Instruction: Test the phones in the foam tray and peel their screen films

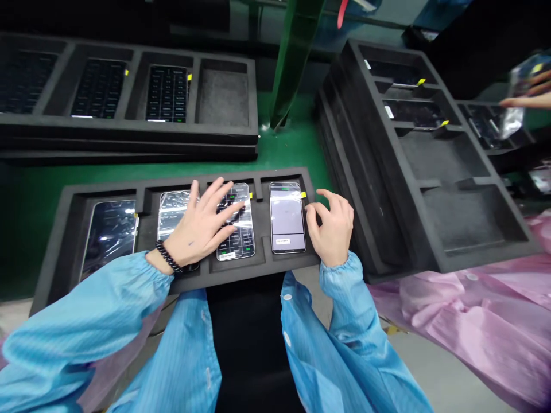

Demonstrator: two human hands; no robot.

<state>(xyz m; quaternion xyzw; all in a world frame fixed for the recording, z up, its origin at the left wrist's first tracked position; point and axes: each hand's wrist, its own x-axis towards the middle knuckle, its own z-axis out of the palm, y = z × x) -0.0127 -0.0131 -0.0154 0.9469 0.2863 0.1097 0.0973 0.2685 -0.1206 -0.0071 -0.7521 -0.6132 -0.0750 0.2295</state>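
Blue sleeves (pixel 77 327) over a black foam tray (pixel 267 261) of phones (pixel 109 238)
Left hand (pixel 198 221) spread flat on a filmed phone (pixel 243 244) — right hand (pixel 330 226) half-curled, empty, beside the end phone (pixel 287 218).

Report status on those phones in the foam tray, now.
Left hand flat on a filmed phone. Right hand at the edge of the next phone, in the foam tray. Stacked trays beside it on the right.

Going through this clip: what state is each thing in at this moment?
Left hand: open, fingers spread over a film-wrapped phone.
Right hand: curled, just beside the end phone.
Black foam tray: four phones, one per compartment.
Co-worker's hand: holding a clear plastic bag.
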